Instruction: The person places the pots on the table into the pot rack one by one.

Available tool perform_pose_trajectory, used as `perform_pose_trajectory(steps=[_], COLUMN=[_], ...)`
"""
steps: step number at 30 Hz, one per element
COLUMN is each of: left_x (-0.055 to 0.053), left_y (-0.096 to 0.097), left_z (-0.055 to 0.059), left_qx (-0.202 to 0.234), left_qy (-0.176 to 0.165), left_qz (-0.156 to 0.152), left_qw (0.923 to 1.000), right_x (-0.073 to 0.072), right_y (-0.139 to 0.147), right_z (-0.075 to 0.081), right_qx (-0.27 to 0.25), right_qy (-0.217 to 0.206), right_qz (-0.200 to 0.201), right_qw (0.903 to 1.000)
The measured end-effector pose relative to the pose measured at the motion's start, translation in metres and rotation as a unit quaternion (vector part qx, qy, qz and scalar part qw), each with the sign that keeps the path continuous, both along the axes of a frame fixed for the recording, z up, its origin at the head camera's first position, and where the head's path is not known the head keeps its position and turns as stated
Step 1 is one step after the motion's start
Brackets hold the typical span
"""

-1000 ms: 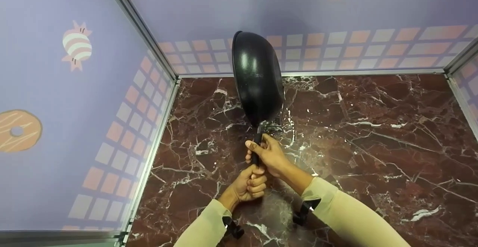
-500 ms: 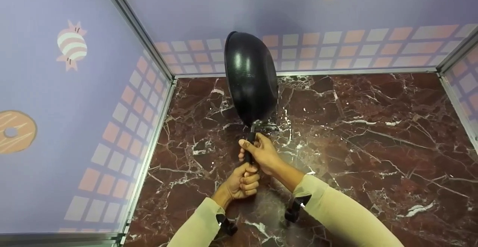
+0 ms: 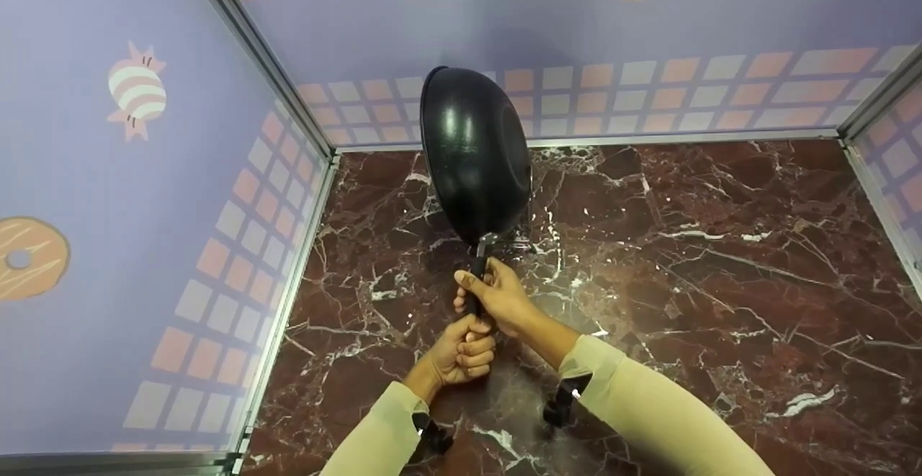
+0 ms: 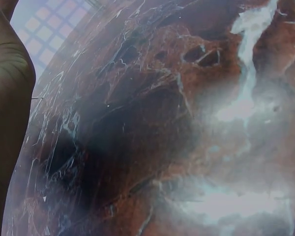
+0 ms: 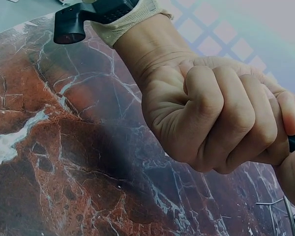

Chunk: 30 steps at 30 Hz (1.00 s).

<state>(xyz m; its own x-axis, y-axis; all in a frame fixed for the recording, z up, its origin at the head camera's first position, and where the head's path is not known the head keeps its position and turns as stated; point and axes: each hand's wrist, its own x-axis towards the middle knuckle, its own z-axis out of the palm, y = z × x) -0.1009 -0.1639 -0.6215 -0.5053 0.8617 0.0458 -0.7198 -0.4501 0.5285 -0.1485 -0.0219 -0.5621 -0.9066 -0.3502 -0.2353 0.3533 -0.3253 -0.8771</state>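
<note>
A black wok is held on its side in the head view, its rim to the left and its flat base facing right. Nearest the pan body, my right hand grips the black handle, thumb lying along it. Just below, my left hand has its fingers curled round the handle's end. Those curled left fingers fill much of the right wrist view. At the left wrist view's edge only part of a hand shows. The wok's inside is hidden.
A wire rack stands on the table behind the wok, mostly hidden by it. The dark red marbled tabletop is bounded by a lilac back wall and a left side wall with metal edging.
The wok has tipped slightly to the left at its top, and its flat base faces the head camera a little more. Both hands keep their hold on the handle. The head view has shifted slightly.
</note>
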Motion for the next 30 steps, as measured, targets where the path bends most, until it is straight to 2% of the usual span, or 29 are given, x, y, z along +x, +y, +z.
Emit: perform_pose_trajectory(steps=[18,23,30], left_x=[0.000,0.001,0.003], left_y=[-0.012,-0.015,-0.015], left_z=[-0.007,-0.009,-0.004], left_qx=[-0.054,-0.094,-0.162], left_qy=[-0.002,-0.010,-0.027], left_qz=[0.009,0.023,0.045], left_qw=[0.9985,0.9953,0.9855], right_x=[0.000,0.000,0.000], right_y=[-0.010,-0.012,-0.012], right_z=[-0.009,-0.011,-0.012], right_qx=[-0.007,-0.008,-0.005], right_qy=[-0.001,-0.004,-0.002], right_qz=[0.001,0.004,0.004], right_qw=[1.0000,1.0000,1.0000])
